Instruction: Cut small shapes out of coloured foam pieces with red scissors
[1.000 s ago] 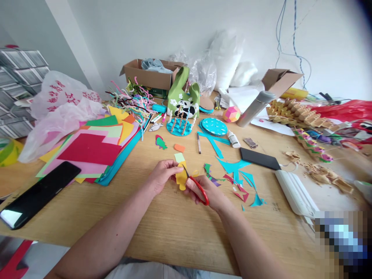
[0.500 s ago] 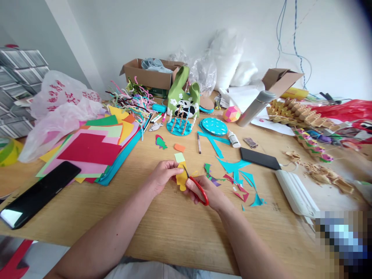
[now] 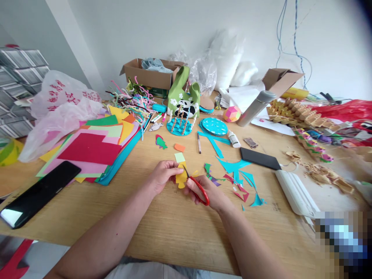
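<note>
My left hand (image 3: pixel 166 173) pinches a small yellow paper shape (image 3: pixel 181 179) with a partly curved outline. In my right hand (image 3: pixel 203 190) are red-handled scissors (image 3: pixel 202 192), their blades at the paper's upper right edge. Just beyond the yellow piece lies a pale green paper piece (image 3: pixel 179 157), with an orange piece (image 3: pixel 179 147) behind it. Green and red fish-like cutouts (image 3: pixel 161 142) rest farther left. To the right of my hands are blue paper scraps (image 3: pixel 232 166) and red scraps (image 3: pixel 240 192).
Stacked coloured paper (image 3: pixel 87 149) and a black phone (image 3: pixel 40 193) lie left. A pen (image 3: pixel 199 142), glue bottle (image 3: pixel 233 139), black power bank (image 3: pixel 259 158) and grey flask (image 3: pixel 256 108) stand or lie right of centre. Behind are a green panda bag (image 3: pixel 183 97) and a cardboard box (image 3: pixel 148 75).
The yellow paper has turned and shifted slightly between my fingers, its lower end now a little higher and to the left. Both hands stay in nearly the same place.
</note>
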The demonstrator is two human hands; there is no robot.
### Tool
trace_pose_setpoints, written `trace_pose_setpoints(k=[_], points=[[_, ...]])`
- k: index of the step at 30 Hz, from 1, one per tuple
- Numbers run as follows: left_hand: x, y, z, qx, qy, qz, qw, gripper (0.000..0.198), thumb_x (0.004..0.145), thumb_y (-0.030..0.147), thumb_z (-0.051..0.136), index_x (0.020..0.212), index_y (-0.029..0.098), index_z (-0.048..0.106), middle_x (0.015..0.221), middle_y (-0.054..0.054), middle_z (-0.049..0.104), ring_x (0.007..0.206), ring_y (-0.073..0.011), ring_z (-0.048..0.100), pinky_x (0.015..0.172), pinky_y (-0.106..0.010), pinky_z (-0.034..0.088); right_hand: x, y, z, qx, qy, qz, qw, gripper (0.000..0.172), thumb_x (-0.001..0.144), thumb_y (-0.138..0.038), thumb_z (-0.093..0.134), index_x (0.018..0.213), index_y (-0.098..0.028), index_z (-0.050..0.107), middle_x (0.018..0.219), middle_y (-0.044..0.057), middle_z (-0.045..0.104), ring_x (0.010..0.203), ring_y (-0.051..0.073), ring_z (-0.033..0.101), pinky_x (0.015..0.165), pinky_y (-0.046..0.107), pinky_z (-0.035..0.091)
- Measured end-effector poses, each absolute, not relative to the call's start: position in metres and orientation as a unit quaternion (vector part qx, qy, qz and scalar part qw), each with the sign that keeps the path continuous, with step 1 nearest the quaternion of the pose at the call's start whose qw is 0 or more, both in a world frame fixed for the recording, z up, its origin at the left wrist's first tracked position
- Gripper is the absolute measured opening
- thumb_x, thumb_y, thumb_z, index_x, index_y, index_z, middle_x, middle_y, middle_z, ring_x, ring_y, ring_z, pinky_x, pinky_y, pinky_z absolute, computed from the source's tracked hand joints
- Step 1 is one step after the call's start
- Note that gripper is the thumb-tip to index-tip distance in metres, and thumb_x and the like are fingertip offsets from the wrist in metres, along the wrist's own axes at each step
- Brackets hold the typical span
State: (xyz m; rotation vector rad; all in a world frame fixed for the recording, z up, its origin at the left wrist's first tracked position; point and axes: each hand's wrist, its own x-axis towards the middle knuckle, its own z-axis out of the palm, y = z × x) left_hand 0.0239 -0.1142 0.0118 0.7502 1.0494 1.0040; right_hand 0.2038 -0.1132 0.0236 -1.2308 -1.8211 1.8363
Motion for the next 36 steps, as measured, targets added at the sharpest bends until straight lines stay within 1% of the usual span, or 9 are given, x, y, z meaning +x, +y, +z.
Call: trace_pose_setpoints(k=[6, 10, 16, 21, 31, 36], points=[[0.0246, -0.1149, 0.0121, 0.331, 0.464, 0.453, 0.685, 0.027, 0.057, 0.033, 0.08, 0.064, 0.013, 0.064, 0.059, -0.001, 0.061, 0.051, -0.0096, 0.052, 0.051, -0.024, 0.038, 0.2034, -0.1127, 0.0215, -0.416, -0.628, 0.641, 0.147, 0.064, 0.079, -0.078, 0.051, 0.066, -0.016, 0.057, 0.048, -0.001, 0.051, 0.04, 0.009, 0.044, 0.038, 0.02, 0.03], [0.0248, -0.1151, 0.0127, 0.329, 0.463, 0.456, 0.685, 0.026, 0.057, 0.033, 0.08, 0.064, 0.013, 0.064, 0.058, -0.001, 0.061, 0.05, -0.0094, 0.051, 0.051, -0.024, 0.037, 0.2033, -0.1127, 0.0223, -0.42, -0.628, 0.638, 0.148, 0.064, 0.078, -0.079, 0.053, 0.064, -0.017, 0.056, 0.047, -0.001, 0.051, 0.039, 0.008, 0.044, 0.038, 0.02, 0.03], [0.0252, -0.115, 0.0122, 0.332, 0.464, 0.456, 0.683, 0.024, 0.057, 0.032, 0.079, 0.064, 0.013, 0.065, 0.059, -0.001, 0.062, 0.051, -0.0099, 0.052, 0.052, -0.024, 0.038, 0.2032, -0.1131, 0.0233, -0.437, -0.625, 0.63, 0.145, 0.059, 0.079, -0.073, 0.058, 0.064, -0.016, 0.057, 0.047, -0.001, 0.051, 0.039, 0.009, 0.044, 0.038, 0.02, 0.03], [0.0249, -0.1148, 0.0134, 0.328, 0.463, 0.456, 0.685, 0.026, 0.056, 0.032, 0.08, 0.065, 0.013, 0.066, 0.059, -0.001, 0.062, 0.051, -0.0096, 0.052, 0.051, -0.024, 0.038, 0.2027, -0.1134, 0.024, -0.452, -0.615, 0.632, 0.137, 0.057, 0.077, -0.071, 0.06, 0.065, -0.016, 0.057, 0.047, -0.002, 0.051, 0.038, 0.009, 0.044, 0.037, 0.02, 0.03], [0.0254, -0.1147, 0.0127, 0.327, 0.461, 0.46, 0.685, 0.027, 0.057, 0.033, 0.081, 0.066, 0.014, 0.064, 0.061, 0.0, 0.062, 0.052, -0.0101, 0.053, 0.051, -0.024, 0.039, 0.203, -0.1131, 0.0231, -0.454, -0.613, 0.632, 0.139, 0.058, 0.076, -0.073, 0.061, 0.065, -0.016, 0.058, 0.045, -0.001, 0.051, 0.038, 0.009, 0.044, 0.037, 0.021, 0.03], [0.0264, -0.1148, 0.014, 0.324, 0.464, 0.479, 0.671, 0.025, 0.057, 0.033, 0.08, 0.065, 0.015, 0.063, 0.06, 0.001, 0.061, 0.052, -0.01, 0.052, 0.052, -0.024, 0.037, 0.2034, -0.1126, 0.0223, -0.457, -0.617, 0.625, 0.142, 0.062, 0.078, -0.076, 0.055, 0.065, -0.016, 0.059, 0.045, -0.001, 0.051, 0.037, 0.009, 0.044, 0.037, 0.022, 0.03]])
